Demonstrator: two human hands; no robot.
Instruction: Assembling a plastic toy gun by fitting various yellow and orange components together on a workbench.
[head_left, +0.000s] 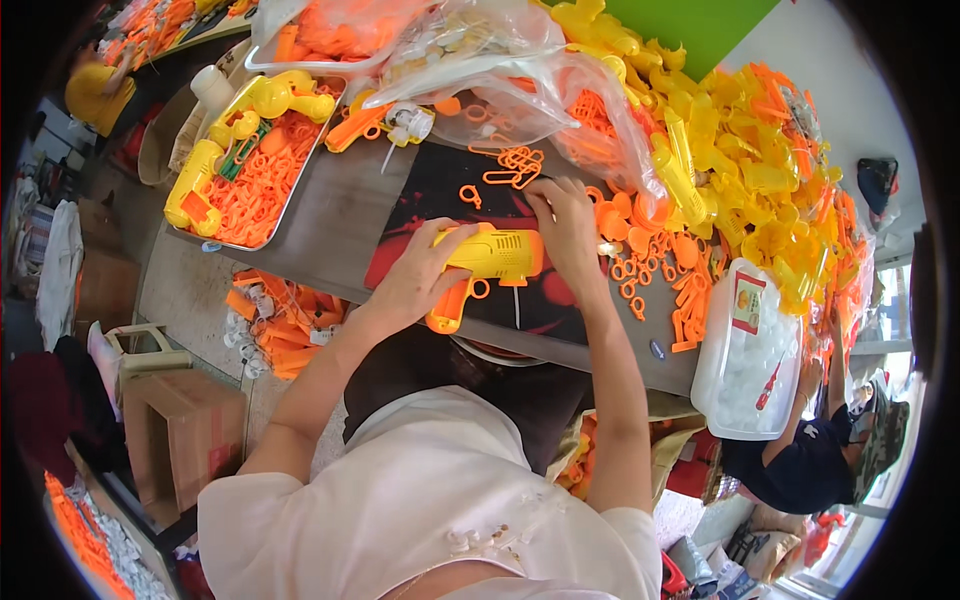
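Observation:
My left hand is wrapped round a yellow toy gun, which lies sideways above a dark red-and-black mat. An orange trigger ring shows at its underside, and a thin pale rod points down from it. My right hand is just beyond the gun, thumb and forefinger bent together by several orange looped pieces. Whatever those fingertips hold, if anything, is too small to make out. One loose orange ring piece lies on the mat.
A metal tray of orange parts and yellow guns stands left. Plastic bags of parts lie at the back; yellow shells heap up at right. A white tub sits at the right edge, a co-worker beyond it.

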